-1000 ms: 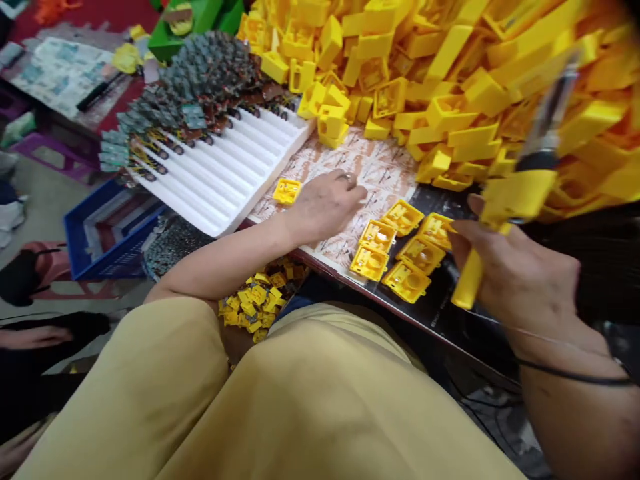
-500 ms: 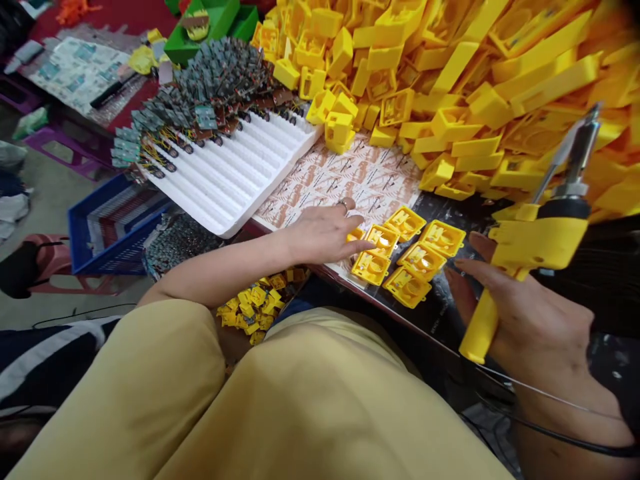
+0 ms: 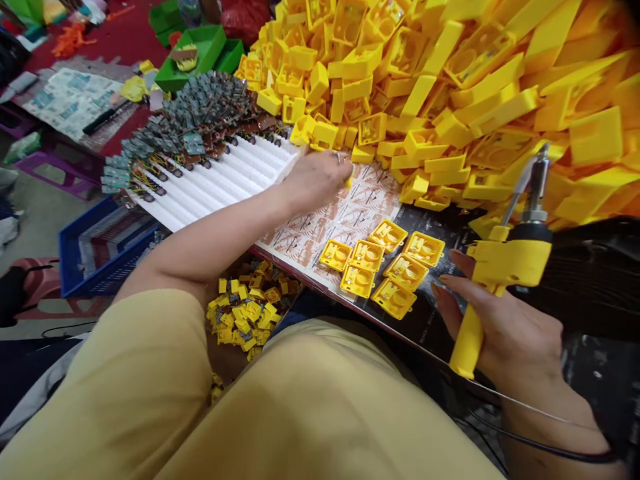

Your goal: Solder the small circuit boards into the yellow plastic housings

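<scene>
My right hand [image 3: 520, 327] holds a yellow soldering gun [image 3: 510, 260] by its handle, the metal tip pointing up and away. A thin silver wire runs from the handle's base. At the near edge of the large pile of yellow plastic cases [image 3: 400, 127], my left hand [image 3: 320, 177] has its fingers curled down on a small yellow plastic case [image 3: 349, 181], mostly hidden beneath them. Between my hands, several open yellow cases [image 3: 367, 255] lie in a group on the table, hollow side up, with small metal parts inside.
A white ridged foam tray [image 3: 200, 193] at left carries many wired circuit boards [image 3: 200, 110]. Green bins [image 3: 200, 57] stand behind it. Below the table edge are a blue crate [image 3: 100, 247] and a heap of small yellow pieces [image 3: 245, 310]. A black cable [image 3: 545, 443] crosses my right wrist.
My left hand has moved from beside the grouped cases up to the pile's edge, and its fingers have closed. The view has shifted slightly; my right hand still holds the soldering gun.
</scene>
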### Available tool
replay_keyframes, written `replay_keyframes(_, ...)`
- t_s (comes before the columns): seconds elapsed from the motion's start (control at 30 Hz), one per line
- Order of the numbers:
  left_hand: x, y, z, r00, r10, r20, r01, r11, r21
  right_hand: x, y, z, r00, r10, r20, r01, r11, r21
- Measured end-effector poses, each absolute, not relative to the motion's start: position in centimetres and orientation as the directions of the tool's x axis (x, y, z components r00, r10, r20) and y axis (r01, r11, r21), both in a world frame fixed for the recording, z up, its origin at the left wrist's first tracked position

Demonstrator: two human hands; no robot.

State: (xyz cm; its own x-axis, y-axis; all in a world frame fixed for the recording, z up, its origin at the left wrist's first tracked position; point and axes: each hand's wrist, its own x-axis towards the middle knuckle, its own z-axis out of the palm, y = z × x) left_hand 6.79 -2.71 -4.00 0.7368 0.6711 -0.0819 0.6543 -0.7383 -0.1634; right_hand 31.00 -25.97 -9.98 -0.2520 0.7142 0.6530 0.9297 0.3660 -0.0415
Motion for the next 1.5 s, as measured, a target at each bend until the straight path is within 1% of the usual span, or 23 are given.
replay_keyframes(0.07, 6.3, -4.4, -4.3, 0.829, 0.518, -0.209, 0.513, -0.854, -0.084, 31.0, -25.9, -10.1, -0.255, 0.71, 0.657, 0.93, 0.366, -0.036)
replay_keyframes(0.1, 5.9, -4.9, -4.5, 0.857, 0.464, -0.222, 0.468, -0.883, -0.038, 31.0, -25.9, -10.1, -0.261, 0.708, 0.657, 0.928, 0.372, -0.032)
replay_keyframes(0.13, 5.6, -5.1, -4.8, 0.873, 0.448, -0.192, 0.457, -0.889, 0.002, 30.9, -25.8, -10.1, -0.264, 0.71, 0.653, 0.927, 0.375, -0.033)
replay_keyframes(0.2, 5.2, -5.0, -5.4, 0.867, 0.496, -0.053, 0.499, -0.864, 0.064, 30.8, -25.7, -10.0, -0.268, 0.714, 0.647, 0.924, 0.38, -0.036)
replay_keyframes(0.23, 5.3, -4.8, -5.7, 0.862, 0.507, -0.006, 0.505, -0.858, 0.09, 30.7, -25.7, -10.0, -0.269, 0.712, 0.649, 0.924, 0.382, -0.036)
replay_keyframes(0.27, 5.7, -4.6, -6.1, 0.875, 0.484, 0.002, 0.48, -0.87, 0.115, 30.6, -25.6, -9.9, -0.272, 0.709, 0.651, 0.922, 0.385, -0.034)
replay_keyframes(0.37, 7.7, -4.7, -7.1, 0.929, 0.363, -0.08, 0.371, -0.912, 0.176, 30.4, -25.6, -9.8, -0.289, 0.701, 0.652, 0.918, 0.397, -0.02)
replay_keyframes(0.43, 9.2, -5.0, -7.3, 0.93, 0.349, -0.119, 0.367, -0.907, 0.209, 30.3, -25.5, -9.8, -0.291, 0.703, 0.649, 0.92, 0.391, -0.011)
replay_keyframes(0.5, 9.9, -5.4, -7.0, 0.907, 0.393, -0.154, 0.419, -0.882, 0.215, 30.3, -25.5, -9.8, -0.286, 0.706, 0.647, 0.926, 0.378, -0.003)
replay_keyframes(0.6, 9.4, -6.0, -6.1, 0.798, 0.561, -0.22, 0.595, -0.79, 0.148, 30.3, -25.7, -9.9, -0.283, 0.713, 0.642, 0.928, 0.371, -0.003)
replay_keyframes(0.67, 8.4, -6.8, -5.7, 0.717, 0.644, -0.268, 0.686, -0.721, 0.102, 30.3, -26.0, -10.0, -0.281, 0.716, 0.639, 0.927, 0.376, -0.013)
replay_keyframes(0.73, 7.4, -7.8, -5.5, 0.673, 0.675, -0.301, 0.726, -0.681, 0.096, 30.3, -26.2, -10.1, -0.281, 0.723, 0.632, 0.926, 0.377, -0.019)
replay_keyframes(0.83, 6.4, -9.4, -5.3, 0.68, 0.661, -0.318, 0.723, -0.678, 0.136, 30.4, -26.5, -10.4, -0.277, 0.724, 0.632, 0.931, 0.365, -0.009)
replay_keyframes(0.9, 6.2, -9.8, -5.0, 0.684, 0.654, -0.322, 0.715, -0.689, 0.118, 30.5, -26.5, -10.5, -0.277, 0.714, 0.643, 0.933, 0.36, 0.003)
replay_keyframes(0.97, 6.2, -9.1, -4.6, 0.659, 0.693, -0.291, 0.734, -0.677, 0.051, 30.4, -26.4, -10.4, -0.283, 0.71, 0.645, 0.933, 0.36, 0.013)
replay_keyframes(1.03, 6.6, -7.0, -4.4, 0.626, 0.75, -0.213, 0.764, -0.644, -0.025, 30.3, -26.2, -10.2, -0.284, 0.709, 0.646, 0.935, 0.353, 0.023)
replay_keyframes(1.13, 7.5, -2.8, -4.9, 0.551, 0.83, -0.087, 0.827, -0.557, -0.077, 30.0, -26.1, -9.7, -0.292, 0.699, 0.653, 0.935, 0.352, 0.042)
replay_keyframes(1.2, 7.8, -0.5, -5.8, 0.49, 0.87, -0.053, 0.868, -0.493, -0.059, 29.9, -26.1, -9.4, -0.301, 0.691, 0.657, 0.932, 0.359, 0.049)
replay_keyframes(1.27, 7.7, 0.6, -6.7, 0.466, 0.883, -0.049, 0.883, -0.468, -0.036, 30.0, -26.0, -9.4, -0.299, 0.686, 0.663, 0.932, 0.359, 0.049)
replay_keyframes(1.37, 7.1, -0.1, -6.6, 0.523, 0.85, -0.062, 0.851, -0.525, -0.018, 30.2, -25.9, -9.5, -0.286, 0.679, 0.676, 0.934, 0.355, 0.039)
replay_keyframes(1.43, 7.0, -1.2, -5.3, 0.583, 0.804, -0.116, 0.812, -0.58, 0.057, 30.3, -25.8, -9.7, -0.279, 0.683, 0.675, 0.935, 0.353, 0.029)
replay_keyframes(1.5, 7.6, -2.1, -3.7, 0.653, 0.724, -0.222, 0.758, -0.63, 0.171, 30.2, -25.8, -9.9, -0.277, 0.69, 0.669, 0.933, 0.359, 0.017)
